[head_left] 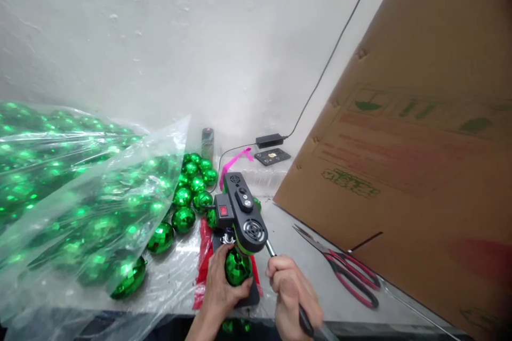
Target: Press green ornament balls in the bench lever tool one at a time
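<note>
My left hand (222, 277) is closed around a shiny green mirror-faceted ball ornament (237, 267). The ball sits under the front end of a black device (245, 208) that has round vents, buttons and a red switch. Closed around a metal rod with a black handle (305, 321) is my right hand (294, 290). The rod's upper end reaches the device's front; whether it is fixed there I cannot tell. Red plastic film (205, 250) lies beneath the device. Loose green ball ornaments (183, 219) rest just left of it.
A clear plastic bag (100, 213) full of green balls covers the left side. Red-and-black scissors (352, 272) lie at right, against a large cardboard box (400, 144). Behind the device are a pink ribbon (234, 161), a phone (272, 156) and a power adapter (269, 140) with its cable.
</note>
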A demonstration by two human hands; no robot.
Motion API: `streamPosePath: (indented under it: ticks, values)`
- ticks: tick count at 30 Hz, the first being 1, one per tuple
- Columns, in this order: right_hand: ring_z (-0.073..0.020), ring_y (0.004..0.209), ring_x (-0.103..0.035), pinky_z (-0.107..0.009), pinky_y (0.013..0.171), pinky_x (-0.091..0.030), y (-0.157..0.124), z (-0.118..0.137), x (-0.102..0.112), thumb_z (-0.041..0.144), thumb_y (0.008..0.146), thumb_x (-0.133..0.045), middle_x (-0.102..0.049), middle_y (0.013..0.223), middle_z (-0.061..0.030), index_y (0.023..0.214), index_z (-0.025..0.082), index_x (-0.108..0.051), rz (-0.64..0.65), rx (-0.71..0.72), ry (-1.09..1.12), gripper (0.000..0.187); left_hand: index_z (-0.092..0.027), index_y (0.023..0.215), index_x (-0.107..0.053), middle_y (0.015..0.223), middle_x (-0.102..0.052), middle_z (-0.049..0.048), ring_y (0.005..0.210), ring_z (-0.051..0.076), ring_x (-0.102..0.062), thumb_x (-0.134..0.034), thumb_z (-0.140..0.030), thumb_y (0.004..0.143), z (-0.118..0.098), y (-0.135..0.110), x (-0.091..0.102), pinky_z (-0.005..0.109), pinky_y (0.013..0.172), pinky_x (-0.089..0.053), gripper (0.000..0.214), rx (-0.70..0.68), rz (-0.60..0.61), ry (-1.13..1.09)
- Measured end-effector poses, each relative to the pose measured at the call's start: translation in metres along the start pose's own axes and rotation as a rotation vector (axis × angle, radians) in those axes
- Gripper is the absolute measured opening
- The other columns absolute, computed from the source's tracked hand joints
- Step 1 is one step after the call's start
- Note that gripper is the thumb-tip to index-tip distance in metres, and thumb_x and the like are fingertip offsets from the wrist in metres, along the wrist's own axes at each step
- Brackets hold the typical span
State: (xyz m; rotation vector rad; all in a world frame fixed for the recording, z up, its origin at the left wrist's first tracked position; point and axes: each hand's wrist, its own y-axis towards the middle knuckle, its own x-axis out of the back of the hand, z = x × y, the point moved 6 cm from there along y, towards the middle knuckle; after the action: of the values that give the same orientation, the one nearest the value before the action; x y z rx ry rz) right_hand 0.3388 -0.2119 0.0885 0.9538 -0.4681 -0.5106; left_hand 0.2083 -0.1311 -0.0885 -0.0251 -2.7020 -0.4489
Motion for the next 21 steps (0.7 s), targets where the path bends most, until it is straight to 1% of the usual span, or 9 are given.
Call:
streamPosePath:
  ticks: [3,5,7,11,14,15,17,20,21]
  values:
    - [-0.0116,0.057,-0.057,-0.024,0.054,-0.047,-0.008,-0.002,-0.002,0.024,0.117,-0.04,-0.061,0.071,0.0017,0.076,0.023,-0.052,0.009,0.023,0.01,0.042,-0.018,0.133,-0.07,0.129,-0.08,0.0166,0.12,0.041,-0.078,-0.083,-0.03,0.064,0.001,-0.001,-0.003,0.063,0.106,-0.065,0.071,-0.009,-0.006,0.001]
    - [-0.0115,0.058,-0.057,-0.024,0.054,-0.046,-0.004,-0.001,-0.001,0.025,0.117,-0.039,-0.061,0.071,0.0015,0.074,0.023,-0.05,-0.008,0.022,0.007,0.045,-0.018,0.133,-0.07,0.128,-0.081,0.0166,0.119,0.041,-0.078,-0.083,-0.029,0.064,0.004,-0.002,-0.003,0.063,0.105,-0.065,0.072,-0.021,-0.027,-0.003]
    - [-0.0111,0.056,-0.057,-0.024,0.052,-0.043,0.009,0.003,0.001,0.022,0.117,-0.038,-0.059,0.069,0.0021,0.072,0.024,-0.047,-0.021,-0.003,0.003,0.046,-0.019,0.134,-0.069,0.128,-0.08,0.0165,0.12,0.041,-0.078,-0.084,-0.029,0.065,0.007,-0.003,-0.002,0.063,0.107,-0.064,0.071,-0.031,-0.027,-0.011]
    - [-0.0104,0.053,-0.055,-0.025,0.048,-0.036,0.046,0.016,0.001,0.019,0.115,-0.044,-0.056,0.063,0.0023,0.069,0.023,-0.048,0.024,-0.094,0.044,0.046,-0.019,0.14,-0.066,0.136,-0.078,0.0174,0.129,0.041,-0.075,-0.085,-0.031,0.072,0.012,0.002,-0.002,0.064,0.114,-0.06,0.072,-0.027,0.078,-0.054]
    - [-0.0096,0.053,-0.053,-0.025,0.046,-0.032,0.055,0.021,0.002,0.019,0.115,-0.044,-0.055,0.062,0.0027,0.068,0.022,-0.047,-0.012,-0.137,0.063,0.047,-0.02,0.143,-0.065,0.145,-0.074,0.018,0.137,0.041,-0.071,-0.087,-0.033,0.073,0.015,-0.002,0.002,0.063,0.118,-0.058,0.074,-0.006,0.094,-0.118]
    - [-0.0095,0.054,-0.053,-0.024,0.047,-0.033,0.053,0.021,0.002,0.019,0.115,-0.044,-0.055,0.063,0.0027,0.068,0.022,-0.047,-0.022,-0.147,0.064,0.047,-0.02,0.143,-0.065,0.146,-0.073,0.0181,0.138,0.041,-0.07,-0.088,-0.033,0.074,0.017,-0.008,0.004,0.063,0.118,-0.058,0.074,0.004,0.077,-0.137]
    - [-0.0098,0.056,-0.054,-0.024,0.049,-0.035,0.045,0.019,0.001,0.019,0.115,-0.045,-0.058,0.066,0.0023,0.07,0.022,-0.049,-0.028,-0.149,0.064,0.045,-0.021,0.145,-0.064,0.147,-0.072,0.0183,0.138,0.042,-0.07,-0.09,-0.037,0.075,0.026,-0.03,0.014,0.063,0.117,-0.058,0.076,0.016,-0.013,-0.168]
    - [-0.01,0.055,-0.054,-0.025,0.05,-0.038,0.035,0.016,0.001,0.019,0.115,-0.045,-0.059,0.067,0.0016,0.074,0.022,-0.054,-0.024,-0.122,0.061,0.042,-0.025,0.141,-0.065,0.145,-0.073,0.0191,0.138,0.044,-0.07,-0.089,-0.053,0.08,0.04,-0.081,0.037,0.064,0.117,-0.058,0.072,-0.039,-0.167,-0.234]
    - [-0.0099,0.054,-0.053,-0.025,0.051,-0.038,0.033,0.016,0.001,0.019,0.115,-0.044,-0.059,0.067,0.0016,0.075,0.022,-0.054,-0.023,-0.12,0.061,0.041,-0.028,0.137,-0.069,0.141,-0.076,0.0185,0.135,0.042,-0.073,-0.083,-0.057,0.086,0.044,-0.098,0.045,0.063,0.115,-0.059,0.061,-0.049,-0.167,-0.25]
